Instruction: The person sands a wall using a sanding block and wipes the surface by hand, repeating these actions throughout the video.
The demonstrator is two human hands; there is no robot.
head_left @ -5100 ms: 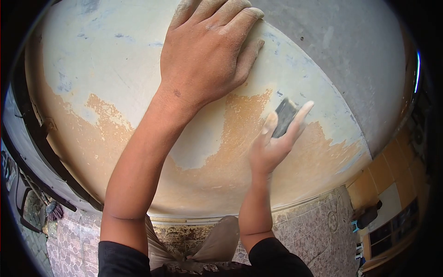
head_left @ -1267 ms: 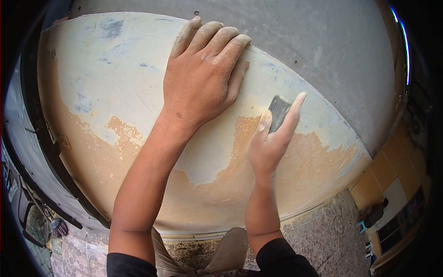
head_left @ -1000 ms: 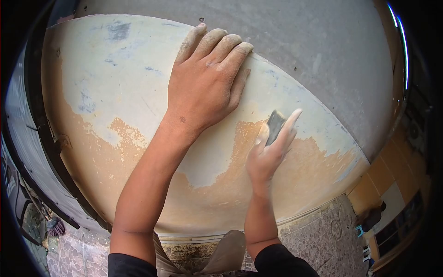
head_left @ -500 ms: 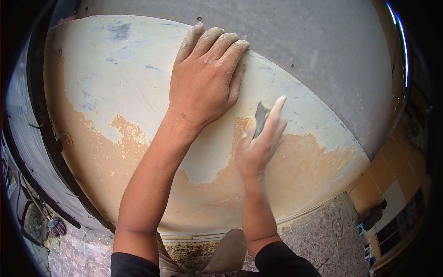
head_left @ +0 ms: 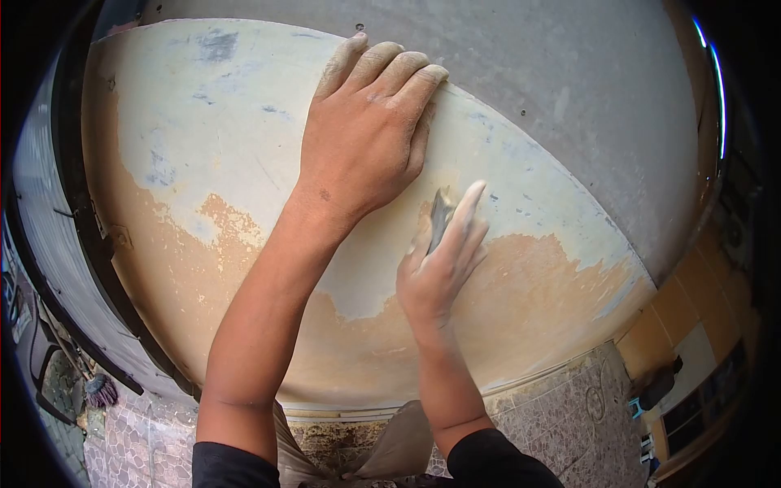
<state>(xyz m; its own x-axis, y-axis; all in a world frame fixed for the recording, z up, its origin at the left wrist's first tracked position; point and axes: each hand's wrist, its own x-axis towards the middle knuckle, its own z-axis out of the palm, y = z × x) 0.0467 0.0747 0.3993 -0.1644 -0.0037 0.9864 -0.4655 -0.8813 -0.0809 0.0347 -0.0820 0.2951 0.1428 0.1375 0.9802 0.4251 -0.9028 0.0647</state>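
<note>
Against the curved, patchy panel (head_left: 187, 146), the left hand (head_left: 366, 138) is laid flat and open, with fingers hooked over the upper edge, seemingly as a brace. Just to its right, a dark block (head_left: 440, 215) is gripped by the right hand (head_left: 435, 264) and pressed edge-on where the pale coating meets the tan.

free: panel (head_left: 203, 122) left, lower right | blocked: left hand (head_left: 366, 138) centre
</note>
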